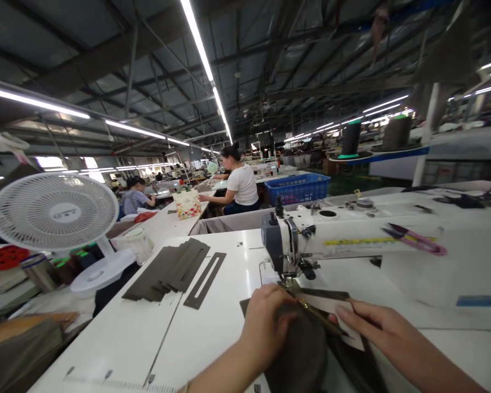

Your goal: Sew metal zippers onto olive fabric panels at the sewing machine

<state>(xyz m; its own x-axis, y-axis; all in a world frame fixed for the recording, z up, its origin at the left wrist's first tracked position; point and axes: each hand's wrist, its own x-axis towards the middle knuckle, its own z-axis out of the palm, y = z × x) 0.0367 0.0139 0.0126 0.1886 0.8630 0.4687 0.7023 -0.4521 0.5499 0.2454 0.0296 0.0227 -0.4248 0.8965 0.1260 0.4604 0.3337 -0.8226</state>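
Dark olive fabric [303, 349] lies under the needle area of a white sewing machine [352, 234] and hangs toward me. My left hand [268, 319] is curled over the fabric's left part, just below the presser foot, with its fingers bent onto the cloth. On the right, my right hand [372, 322] pinches the fabric's edge and a pale strip [331, 308] between thumb and fingers. A brass-coloured zipper [311, 308] runs between the two hands. Left of them, a stack of olive pieces [167, 270] rests on the white table [213, 333], beside a slotted olive frame [205, 281].
A white fan [61, 213] stands at the left. Pink-handled snips [421, 240] lie on the machine arm. Thread spools [351, 139] stand at upper right. Beyond the table are a blue crate [298, 187] and a seated person in white [243, 185]; another person [137, 196] sits farther left.
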